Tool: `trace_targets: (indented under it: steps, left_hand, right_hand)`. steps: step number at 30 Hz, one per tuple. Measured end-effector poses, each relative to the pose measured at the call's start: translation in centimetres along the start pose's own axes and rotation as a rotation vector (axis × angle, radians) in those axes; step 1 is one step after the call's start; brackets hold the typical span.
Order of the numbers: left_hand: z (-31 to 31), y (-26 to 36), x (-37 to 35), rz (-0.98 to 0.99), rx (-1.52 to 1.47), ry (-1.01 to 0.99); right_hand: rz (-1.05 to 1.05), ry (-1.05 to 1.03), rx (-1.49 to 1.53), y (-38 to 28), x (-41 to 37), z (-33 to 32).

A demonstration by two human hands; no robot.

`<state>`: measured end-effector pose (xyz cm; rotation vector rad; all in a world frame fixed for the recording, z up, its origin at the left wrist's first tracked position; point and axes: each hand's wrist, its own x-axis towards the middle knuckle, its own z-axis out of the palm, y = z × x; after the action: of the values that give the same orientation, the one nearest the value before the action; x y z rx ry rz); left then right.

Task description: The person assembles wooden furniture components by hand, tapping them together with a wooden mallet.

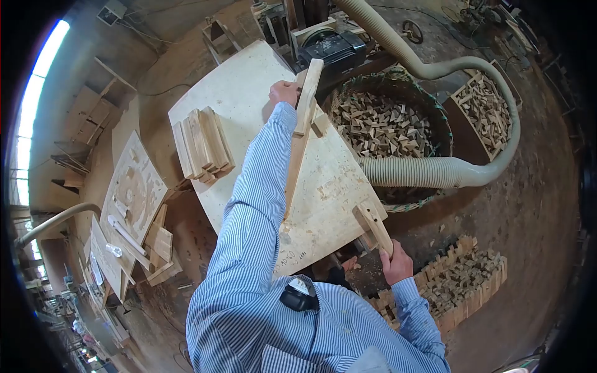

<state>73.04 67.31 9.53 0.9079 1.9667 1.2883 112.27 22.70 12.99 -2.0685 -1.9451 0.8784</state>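
Observation:
My left hand [284,93] is closed at the far part of the pale work table [329,180], against the side of a wooden strip [309,96]. What its fingers grip there is hidden. A small wood block [319,124] sits beside the strip, and a long brown wooden rail [295,168] runs back toward my body. At the table's near right corner, my right hand [397,264] is wrapped round the end of a wooden piece [377,227] with dark holes in it. Left of my forearm lies a stack of wooden strips [204,144].
Beyond the table stands a dark motor [331,48]. A ribbed hose [429,172] curves past a basket [449,133] of wood offcuts and a box [463,121] of more offcuts. Small blocks fill a wood-walled pile [460,280] at lower right. Boards [134,186] lean at left.

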Motion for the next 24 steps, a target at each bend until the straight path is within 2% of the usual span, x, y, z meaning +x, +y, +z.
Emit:
trace_targets:
  steps: [17,24]
  left_hand:
    - [-0.3,0.4,11.1,0.025,0.128,0.002]
    - [-0.2,0.6,12.7,0.028,0.16,-0.025]
  right_hand:
    - [0.021,0.036,0.0,-7.1,7.4,0.7]
    - [0.026,0.071,0.029,-8.7,8.1,0.2]
